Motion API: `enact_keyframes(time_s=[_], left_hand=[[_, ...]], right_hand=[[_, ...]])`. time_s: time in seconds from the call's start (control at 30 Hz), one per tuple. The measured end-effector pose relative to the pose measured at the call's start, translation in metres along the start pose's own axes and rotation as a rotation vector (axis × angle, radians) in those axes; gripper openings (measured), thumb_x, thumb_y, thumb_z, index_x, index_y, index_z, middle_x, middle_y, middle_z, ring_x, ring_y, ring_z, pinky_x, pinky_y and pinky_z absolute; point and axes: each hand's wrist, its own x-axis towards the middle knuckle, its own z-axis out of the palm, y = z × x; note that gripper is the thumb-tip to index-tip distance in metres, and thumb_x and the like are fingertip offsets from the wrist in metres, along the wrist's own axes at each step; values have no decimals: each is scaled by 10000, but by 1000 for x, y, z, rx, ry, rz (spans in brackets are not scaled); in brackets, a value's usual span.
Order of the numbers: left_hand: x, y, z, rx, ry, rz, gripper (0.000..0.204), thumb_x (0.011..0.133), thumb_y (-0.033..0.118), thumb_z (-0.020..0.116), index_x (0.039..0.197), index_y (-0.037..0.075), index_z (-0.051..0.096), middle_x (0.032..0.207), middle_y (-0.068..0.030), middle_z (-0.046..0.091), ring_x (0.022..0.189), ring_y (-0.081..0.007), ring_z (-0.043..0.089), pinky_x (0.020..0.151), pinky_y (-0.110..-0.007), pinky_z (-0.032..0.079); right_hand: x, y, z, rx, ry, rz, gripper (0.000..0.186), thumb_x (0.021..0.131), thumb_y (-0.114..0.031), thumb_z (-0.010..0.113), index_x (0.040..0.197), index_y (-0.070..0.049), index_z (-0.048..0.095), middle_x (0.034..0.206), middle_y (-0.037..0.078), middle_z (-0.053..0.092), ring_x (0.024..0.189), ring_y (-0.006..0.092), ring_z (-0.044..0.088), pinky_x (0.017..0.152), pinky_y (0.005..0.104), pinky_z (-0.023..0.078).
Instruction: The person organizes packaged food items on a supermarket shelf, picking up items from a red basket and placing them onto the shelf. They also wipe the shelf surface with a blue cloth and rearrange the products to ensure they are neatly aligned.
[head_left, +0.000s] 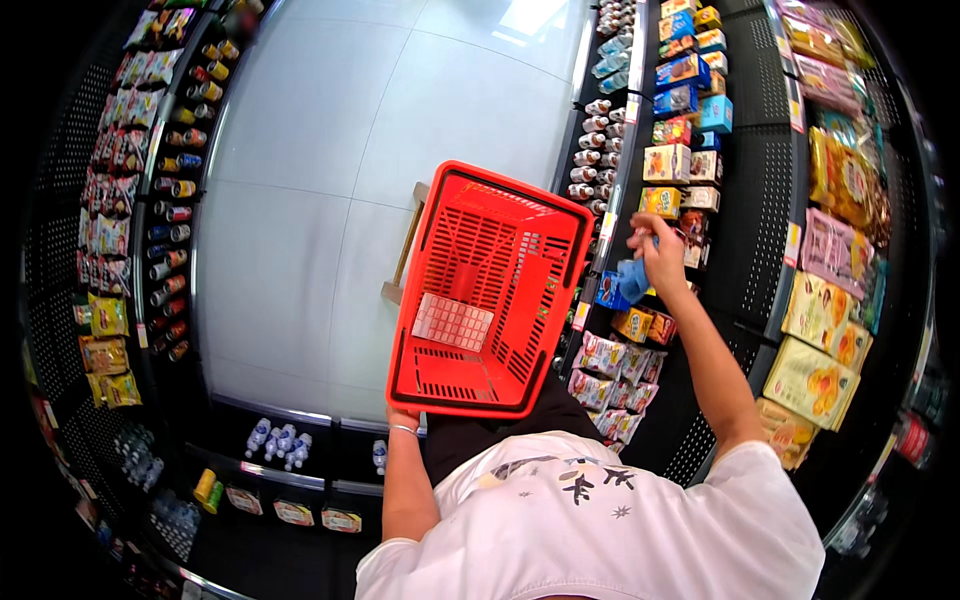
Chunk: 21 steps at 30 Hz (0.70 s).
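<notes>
A red plastic shopping basket (570,215) with slotted sides is tilted in front of my body. My left hand (404,418) is closed on its near left rim; the basket hides most of the fingers. Inside lies a flat, pale pink pack (452,322) with a grid pattern. My right hand (660,255) is over the snack shelf right of the basket, fingers curled around a small blue package (632,280). Yellow boxes (660,200) stand just beyond that hand. Nearer me are blue and yellow boxes (633,323) and pink-and-white snack bags (600,354).
Bottles (588,158) line the right shelf's aisle edge. Larger snack packs (820,385) fill another shelf farther right. The left shelf carries cans (170,262) and bags (108,315). A low shelf with bottles (280,445) crosses at lower left. Part of a wooden frame (404,245) shows behind the basket.
</notes>
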Motion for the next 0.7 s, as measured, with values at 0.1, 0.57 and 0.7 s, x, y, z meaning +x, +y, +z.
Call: enact_keyframes(time_s=[0.1, 0.57, 0.7], left_hand=[[-1, -15, 23, -23, 28, 97, 453, 1022, 319, 437, 1341, 6, 513, 1264, -135, 613, 1135, -287, 610, 966, -423, 520], [43, -89, 21, -55, 336, 28, 469, 1025, 334, 432, 1351, 4, 499, 1277, -135, 605, 1144, -285, 603, 980, -426, 509], [56, -107, 32, -60, 385, 16, 474, 1026, 338, 430, 1354, 3, 495, 1281, -135, 602, 1147, -284, 602, 984, -427, 506]], right_hand=[[90, 22, 35, -14, -132, 11, 317, 839, 120, 460, 1098, 6, 603, 958, 121, 681, 791, 161, 689, 647, 281, 533], [243, 239, 298, -167, -914, 222, 378, 893, -80, 570, 1259, -8, 631, 1196, 145, 680, 1102, 256, 635, 969, 357, 492], [229, 233, 318, -15, -1045, 402, 356, 959, -198, 558, 1245, -4, 641, 1151, 112, 687, 1037, 228, 621, 945, 358, 486]])
